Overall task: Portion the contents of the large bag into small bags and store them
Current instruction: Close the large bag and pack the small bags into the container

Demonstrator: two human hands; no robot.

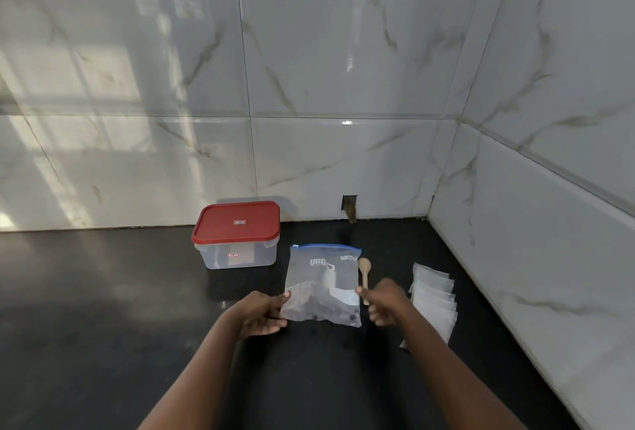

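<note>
Black desk (pixel 103 292), tiled wall corner behind. Clear large bag (pixel 323 278) with a blue zip strip lies near the middle, dark contents gathered at its near end. My left grip (pixel 261 313) pinches its left edge, thumb on top, fingers curled beneath. My right grip (pixel 388 302) is blurred: thumb at the bag's right edge, fingers curled, hold not confirmable. Wooden spoon (pixel 364 270) lies just right of the bag. Overlapping small bags (pixel 434 299) lie further right. Red-lidded container (pixel 237 240) stands behind, left, closed.
</note>
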